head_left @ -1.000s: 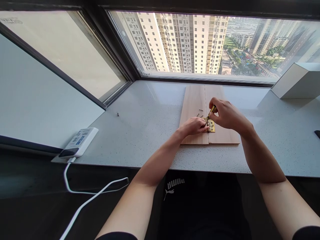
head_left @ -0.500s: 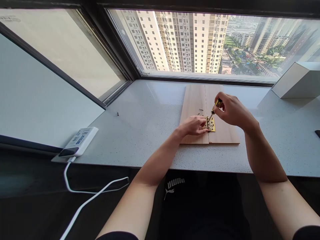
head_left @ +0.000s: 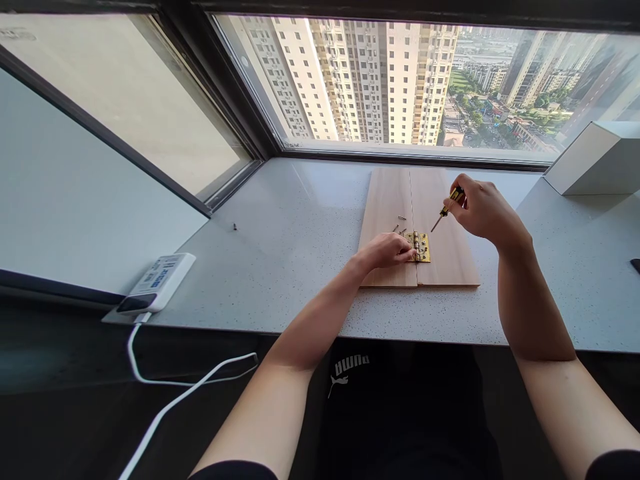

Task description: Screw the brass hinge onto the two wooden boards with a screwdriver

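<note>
Two pale wooden boards (head_left: 387, 193) lie side by side, with a brass hinge (head_left: 425, 250) across their seam near the front edge. Several screws sit in the hinge's right leaf. My left hand (head_left: 384, 251) rests at the left leaf, partly covering it; its fingers are curled and pressed together, and what they pinch, if anything, is hidden. In my right hand (head_left: 487, 210) is a screwdriver (head_left: 457, 195) with a yellow-and-black handle. Its tip points down and left, above the right board and apart from the hinge. Loose screws (head_left: 402, 217) lie on the left board.
A small screw (head_left: 235, 227) lies far left on the speckled white sill (head_left: 290, 267). A white power strip (head_left: 163, 283) with a white cable (head_left: 165, 413) stands at the left edge. A white box (head_left: 595, 160) is at the right, by the window.
My right hand has moved up and right, taking the screwdriver tip off the hinge. The fingers of my left hand have drawn closer together at the hinge.
</note>
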`<state>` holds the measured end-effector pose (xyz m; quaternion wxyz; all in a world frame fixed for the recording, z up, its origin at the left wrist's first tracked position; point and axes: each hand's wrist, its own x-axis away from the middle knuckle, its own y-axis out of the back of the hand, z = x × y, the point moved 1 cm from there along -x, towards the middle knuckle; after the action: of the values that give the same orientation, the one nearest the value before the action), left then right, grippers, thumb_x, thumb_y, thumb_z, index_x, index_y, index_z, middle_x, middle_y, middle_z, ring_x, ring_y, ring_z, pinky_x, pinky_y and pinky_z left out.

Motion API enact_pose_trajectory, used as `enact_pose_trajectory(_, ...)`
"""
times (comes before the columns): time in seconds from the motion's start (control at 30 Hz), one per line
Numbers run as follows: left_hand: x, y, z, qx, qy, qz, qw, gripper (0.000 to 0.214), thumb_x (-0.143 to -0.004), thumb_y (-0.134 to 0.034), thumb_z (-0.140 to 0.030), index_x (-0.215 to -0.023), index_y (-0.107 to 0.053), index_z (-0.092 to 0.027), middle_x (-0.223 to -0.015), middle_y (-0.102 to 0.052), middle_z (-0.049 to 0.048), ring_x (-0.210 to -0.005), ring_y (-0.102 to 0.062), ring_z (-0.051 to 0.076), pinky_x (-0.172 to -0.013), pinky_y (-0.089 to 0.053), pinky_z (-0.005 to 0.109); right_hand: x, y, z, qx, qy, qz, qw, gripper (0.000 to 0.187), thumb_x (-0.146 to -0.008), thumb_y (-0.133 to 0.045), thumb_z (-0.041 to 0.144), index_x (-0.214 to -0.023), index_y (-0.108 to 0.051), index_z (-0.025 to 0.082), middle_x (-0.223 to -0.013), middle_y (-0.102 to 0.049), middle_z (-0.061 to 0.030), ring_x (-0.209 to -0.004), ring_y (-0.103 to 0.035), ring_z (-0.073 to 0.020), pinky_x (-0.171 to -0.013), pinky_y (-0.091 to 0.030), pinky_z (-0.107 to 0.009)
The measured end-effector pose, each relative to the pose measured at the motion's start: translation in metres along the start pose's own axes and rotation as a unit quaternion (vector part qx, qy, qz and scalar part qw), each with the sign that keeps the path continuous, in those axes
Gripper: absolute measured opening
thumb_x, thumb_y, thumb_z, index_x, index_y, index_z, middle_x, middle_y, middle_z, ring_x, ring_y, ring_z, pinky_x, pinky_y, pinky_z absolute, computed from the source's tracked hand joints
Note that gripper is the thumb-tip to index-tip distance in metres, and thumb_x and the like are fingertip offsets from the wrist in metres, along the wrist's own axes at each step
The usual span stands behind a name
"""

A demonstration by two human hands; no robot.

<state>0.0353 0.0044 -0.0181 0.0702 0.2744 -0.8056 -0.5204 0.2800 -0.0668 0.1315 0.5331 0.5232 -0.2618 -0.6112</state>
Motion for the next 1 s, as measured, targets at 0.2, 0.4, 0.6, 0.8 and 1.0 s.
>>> enact_pose_trajectory(0.2,0.002,0.006,-0.003,-0.036,0.022,-0.010,0.999,0.039,-0.107,-0.075,-0.048,-0.080,-0.067,-0.021,-0.083,-0.071,0.0059,-0.070,-0.056,0.018,-0.067,-0.037,0.033,-0.004,-0.010,-0.002,-0.017,-0.002,0.020,1.000,0.013,-0.108,-0.070,0.024,-0.103,-0.059,0.026,-0.097,-0.080,-0.0091,-0.085,-0.069,-0.0265,-0.074,-0.044,-0.039)
enact_pose_trajectory(0.4,0.002,0.006,-0.004,-0.024,-0.003,0.002,1.000,0.041,-0.110,-0.067,-0.036,-0.073,-0.057,-0.022,-0.079,-0.068,0.0047,-0.070,-0.055,0.018,-0.066,-0.035,0.034,-0.007,-0.017,-0.006,-0.020,-0.005,0.031,0.999,0.013,-0.109,-0.071,0.023,-0.104,-0.059,0.026,-0.098,-0.081,-0.0089,-0.087,-0.071,-0.0273,-0.074,-0.044,-0.040)
enact_pose_trajectory(0.6,0.001,0.006,-0.001,0.010,-0.028,-0.057,0.998,0.056,-0.118,-0.058,-0.046,-0.069,-0.043,-0.023,-0.070,-0.056,0.0019,-0.066,-0.050,0.018,-0.065,-0.034,0.034,-0.009,-0.020,-0.008,-0.034,0.001,0.040,0.999,0.015,-0.108,-0.071,0.023,-0.103,-0.058,0.026,-0.096,-0.080,-0.0082,-0.086,-0.071,-0.0269,-0.076,-0.046,-0.040)
enact_pose_trajectory(0.8,0.001,0.008,0.015,0.023,0.078,-0.210,0.974,0.045,-0.120,-0.059,-0.048,-0.083,-0.052,-0.024,-0.083,-0.063,0.0041,-0.073,-0.058,0.019,-0.068,-0.042,0.034,-0.010,-0.022,-0.006,-0.018,-0.002,0.036,0.999,0.016,-0.108,-0.070,0.024,-0.101,-0.056,0.027,-0.096,-0.079,-0.0086,-0.084,-0.068,-0.0256,-0.074,-0.044,-0.039)
enact_pose_trajectory(1.0,0.004,0.004,0.033,0.063,0.182,-0.266,0.945,0.021,-0.112,-0.075,-0.028,-0.093,-0.067,-0.021,-0.095,-0.076,0.0069,-0.085,-0.068,0.021,-0.079,-0.055,0.034,-0.015,-0.028,-0.007,0.019,-0.025,0.021,0.999,0.011,-0.109,-0.068,0.030,-0.104,-0.059,0.026,-0.097,-0.079,-0.0102,-0.083,-0.066,-0.0274,-0.071,-0.040,-0.040)
